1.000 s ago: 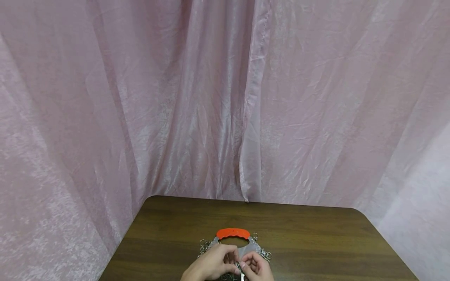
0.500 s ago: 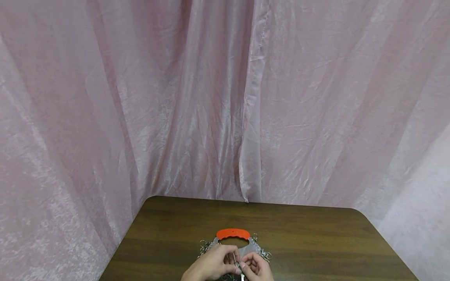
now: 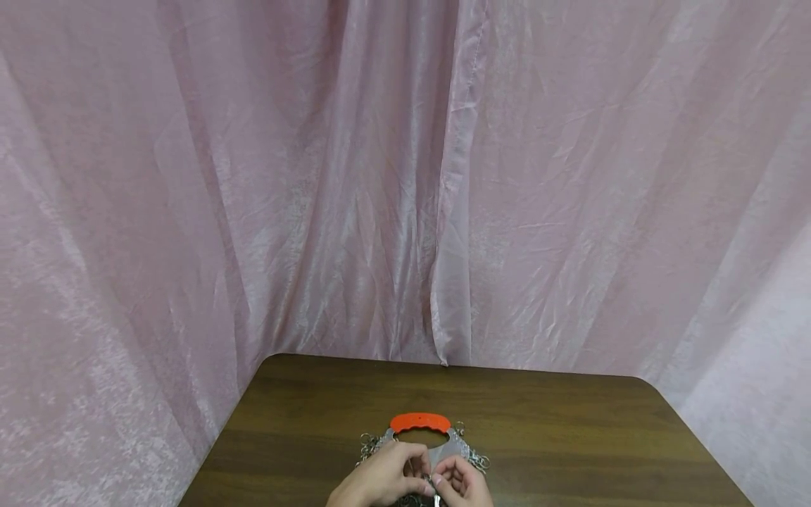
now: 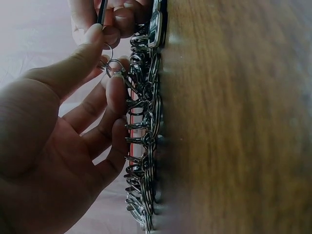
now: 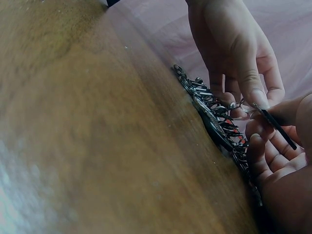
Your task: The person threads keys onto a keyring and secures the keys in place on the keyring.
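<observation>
A grey metal plate (image 3: 451, 448) with a red finger-grooved grip (image 3: 420, 422) lies on the table. Metal clips and split rings (image 4: 146, 126) line its edge. Over its near part, my left hand (image 3: 376, 480) pinches a small split ring (image 4: 116, 65) between thumb and fingers. Close beside it, my right hand (image 3: 465, 486) pinches a key (image 5: 278, 129), seen nearly edge-on as a dark flat strip in the right wrist view. The key's tip meets the ring at the left fingertips; whether it is threaded on cannot be told. Both hands cover much of the plate.
The brown wooden table (image 3: 557, 436) reaches back to a rounded far edge. Pink curtains (image 3: 380, 211) hang behind it. Another key (image 4: 155, 29) hangs among the rings at the plate's edge in the left wrist view.
Both hands keep their place over the plate. Only slight finger movement shows around the ring and key; the plate stays still.
</observation>
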Demonstrator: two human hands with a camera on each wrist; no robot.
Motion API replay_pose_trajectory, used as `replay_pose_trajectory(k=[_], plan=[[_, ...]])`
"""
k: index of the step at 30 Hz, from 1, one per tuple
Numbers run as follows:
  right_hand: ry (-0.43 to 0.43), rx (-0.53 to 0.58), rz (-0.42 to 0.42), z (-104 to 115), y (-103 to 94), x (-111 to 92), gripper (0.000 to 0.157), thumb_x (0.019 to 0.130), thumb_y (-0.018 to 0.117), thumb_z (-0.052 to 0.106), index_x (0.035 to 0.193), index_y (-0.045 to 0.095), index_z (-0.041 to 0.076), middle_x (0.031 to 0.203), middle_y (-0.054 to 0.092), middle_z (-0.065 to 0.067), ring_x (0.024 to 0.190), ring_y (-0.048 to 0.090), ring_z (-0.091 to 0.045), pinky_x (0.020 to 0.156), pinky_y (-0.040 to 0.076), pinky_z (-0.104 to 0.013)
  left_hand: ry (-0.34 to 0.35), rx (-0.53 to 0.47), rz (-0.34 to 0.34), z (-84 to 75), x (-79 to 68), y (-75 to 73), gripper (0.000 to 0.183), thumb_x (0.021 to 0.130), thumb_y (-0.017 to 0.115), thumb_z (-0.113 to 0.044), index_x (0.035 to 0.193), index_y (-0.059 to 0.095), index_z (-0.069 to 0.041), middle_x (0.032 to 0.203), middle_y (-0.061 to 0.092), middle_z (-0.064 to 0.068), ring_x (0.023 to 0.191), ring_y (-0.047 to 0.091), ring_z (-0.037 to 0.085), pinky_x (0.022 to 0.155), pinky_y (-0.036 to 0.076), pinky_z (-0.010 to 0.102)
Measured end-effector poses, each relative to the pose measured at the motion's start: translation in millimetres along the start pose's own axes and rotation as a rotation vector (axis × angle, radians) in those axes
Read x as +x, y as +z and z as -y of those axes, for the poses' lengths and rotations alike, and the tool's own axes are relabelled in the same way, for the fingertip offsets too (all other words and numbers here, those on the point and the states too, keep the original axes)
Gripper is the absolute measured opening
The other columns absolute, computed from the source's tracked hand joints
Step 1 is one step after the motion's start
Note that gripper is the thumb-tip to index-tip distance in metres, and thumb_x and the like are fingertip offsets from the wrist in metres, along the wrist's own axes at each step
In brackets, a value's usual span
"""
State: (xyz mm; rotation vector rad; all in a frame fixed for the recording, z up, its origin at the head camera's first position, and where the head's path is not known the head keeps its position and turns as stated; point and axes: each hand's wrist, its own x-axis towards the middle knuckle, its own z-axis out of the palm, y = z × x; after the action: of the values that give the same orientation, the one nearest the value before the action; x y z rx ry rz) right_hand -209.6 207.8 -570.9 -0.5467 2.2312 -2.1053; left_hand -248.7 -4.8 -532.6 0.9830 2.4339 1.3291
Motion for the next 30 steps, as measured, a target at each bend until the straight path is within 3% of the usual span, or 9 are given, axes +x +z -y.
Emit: replay_pose_trajectory(k=[9,17,30], plan=[[0.015,-0.005,0.004,0.3,-1.5,1.7,0.02,0.101,0.065,0.003,0.104,0.057,-0.015,0.082,0.063,0.006,0.07,0.061,-0.003,0.064,0.051,-0.02,0.003,-0.01,-0.005,1.1,3.8,-0.3,0.025,0.083,0.092,-0.023,0.091,0.068,-0.02,0.076,0.062,-0.015,0.067,0.059,0.0,0.063,0.052,0.022],[0.04,0.008,-0.003,1.6,-2.1,2.6,0.023,0.101,0.066,0.006,0.105,0.057,-0.014,0.083,0.063,0.005,0.069,0.06,-0.004,0.064,0.051,-0.021,-0.008,-0.013,0.007,0.3,3.9,-0.8,0.023,0.087,0.089,-0.018,0.094,0.068,-0.022,0.08,0.063,-0.015,0.07,0.06,0.001,0.066,0.052,0.022],[-0.02,-0.005,0.005,-6.9,-3.1,3.2,0.017,0.1,0.065,0.002,0.102,0.058,-0.013,0.081,0.063,0.01,0.069,0.06,-0.001,0.064,0.049,-0.019,-0.022,-0.017,0.006,2.5,3.0,0.7,0.02,0.089,0.087,-0.021,0.091,0.068,-0.022,0.079,0.063,-0.014,0.069,0.058,0.001,0.064,0.051,0.023]])
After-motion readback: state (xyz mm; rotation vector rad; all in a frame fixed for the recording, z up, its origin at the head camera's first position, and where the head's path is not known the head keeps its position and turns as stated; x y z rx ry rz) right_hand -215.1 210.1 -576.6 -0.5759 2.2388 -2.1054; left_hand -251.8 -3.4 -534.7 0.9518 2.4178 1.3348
